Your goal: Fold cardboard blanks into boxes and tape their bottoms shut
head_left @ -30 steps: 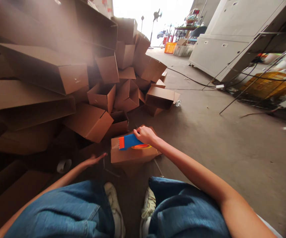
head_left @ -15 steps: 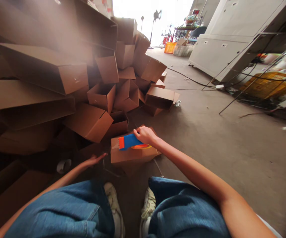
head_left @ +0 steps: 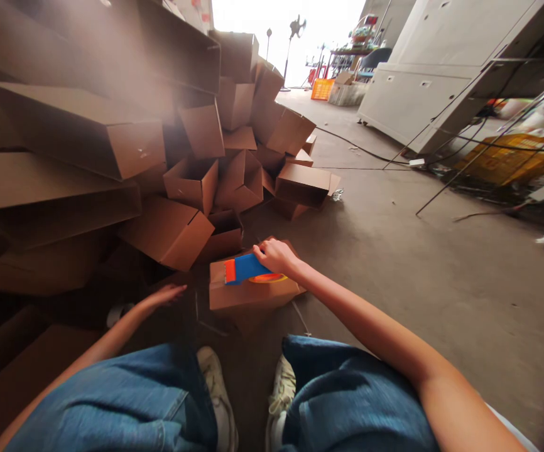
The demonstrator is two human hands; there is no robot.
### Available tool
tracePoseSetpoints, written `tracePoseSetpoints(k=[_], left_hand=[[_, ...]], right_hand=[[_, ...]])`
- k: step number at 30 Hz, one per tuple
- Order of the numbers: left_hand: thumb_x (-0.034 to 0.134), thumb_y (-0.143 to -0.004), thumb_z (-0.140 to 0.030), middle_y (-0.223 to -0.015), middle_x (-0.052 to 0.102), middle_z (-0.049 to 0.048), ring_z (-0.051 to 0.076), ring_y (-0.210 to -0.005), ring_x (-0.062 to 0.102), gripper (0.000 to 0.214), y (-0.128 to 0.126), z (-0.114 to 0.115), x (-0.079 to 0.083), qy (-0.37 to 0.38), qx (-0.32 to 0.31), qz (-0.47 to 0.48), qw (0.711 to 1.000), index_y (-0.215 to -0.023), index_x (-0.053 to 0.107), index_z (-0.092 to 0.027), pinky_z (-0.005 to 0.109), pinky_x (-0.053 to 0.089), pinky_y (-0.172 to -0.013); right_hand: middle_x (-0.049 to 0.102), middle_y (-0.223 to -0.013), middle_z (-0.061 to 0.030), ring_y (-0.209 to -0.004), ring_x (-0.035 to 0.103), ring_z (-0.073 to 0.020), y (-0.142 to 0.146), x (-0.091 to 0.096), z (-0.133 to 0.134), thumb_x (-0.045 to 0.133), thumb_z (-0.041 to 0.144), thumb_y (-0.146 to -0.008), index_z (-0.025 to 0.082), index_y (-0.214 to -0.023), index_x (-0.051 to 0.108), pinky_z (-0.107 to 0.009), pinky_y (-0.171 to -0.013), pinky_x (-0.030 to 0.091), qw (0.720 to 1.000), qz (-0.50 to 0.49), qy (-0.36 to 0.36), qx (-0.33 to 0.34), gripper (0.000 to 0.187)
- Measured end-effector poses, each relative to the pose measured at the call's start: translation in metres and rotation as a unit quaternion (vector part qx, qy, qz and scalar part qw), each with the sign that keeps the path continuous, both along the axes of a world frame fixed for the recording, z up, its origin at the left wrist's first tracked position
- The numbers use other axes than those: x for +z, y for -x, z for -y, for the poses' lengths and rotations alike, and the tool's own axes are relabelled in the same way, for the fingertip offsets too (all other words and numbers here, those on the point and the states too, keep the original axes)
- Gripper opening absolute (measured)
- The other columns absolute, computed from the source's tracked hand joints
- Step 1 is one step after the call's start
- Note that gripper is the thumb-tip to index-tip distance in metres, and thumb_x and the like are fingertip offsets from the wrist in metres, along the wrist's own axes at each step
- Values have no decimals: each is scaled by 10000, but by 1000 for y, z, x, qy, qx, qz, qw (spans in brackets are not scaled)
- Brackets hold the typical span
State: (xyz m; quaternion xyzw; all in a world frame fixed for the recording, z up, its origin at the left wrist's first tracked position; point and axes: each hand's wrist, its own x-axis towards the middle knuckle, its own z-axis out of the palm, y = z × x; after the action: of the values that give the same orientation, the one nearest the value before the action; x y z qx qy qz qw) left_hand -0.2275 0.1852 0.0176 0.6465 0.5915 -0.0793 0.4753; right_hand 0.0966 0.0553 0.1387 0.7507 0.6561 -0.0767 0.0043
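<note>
The right grip is closed on a blue tape dispenser atop a cardboard box; the left grip is open. Hard pressing could skid the box.

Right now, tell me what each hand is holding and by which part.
The right hand grips a tape dispenser by its blue handle, with the dispenser resting on a cardboard box. The left hand holds nothing.

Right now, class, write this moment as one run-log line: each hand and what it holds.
right hand: grips blue plastic tape dispenser on brown cardboard box | left hand: open, empty, beside heaped cardboard boxes
</note>
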Motion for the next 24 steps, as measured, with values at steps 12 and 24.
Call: tracePoseSetpoints(k=[12,24], left_hand=[[593,-818,-665,-1426,605,165,307,-1378,520,655,-22,-4,54,218,5,212,953,-1179,690,-128,346,492,-1069],[432,-907,-635,-1458,579,156,284,-1411,482,695,-29,7,54,303,36,227,925,-1301,625,-95,329,461,-1100]], right_hand=[[760,-1086,-160,-1052,712,-244,1,-4,-3,275,400,-1063,143,-1027,761,-283,-856,506,1000,-10,1,-8,550],[748,-1105,-173,-1081,697,-262,1,0,-1,278,374,-1066,142,-1090,741,-325,-894,513,1000,4,7,3,518]])
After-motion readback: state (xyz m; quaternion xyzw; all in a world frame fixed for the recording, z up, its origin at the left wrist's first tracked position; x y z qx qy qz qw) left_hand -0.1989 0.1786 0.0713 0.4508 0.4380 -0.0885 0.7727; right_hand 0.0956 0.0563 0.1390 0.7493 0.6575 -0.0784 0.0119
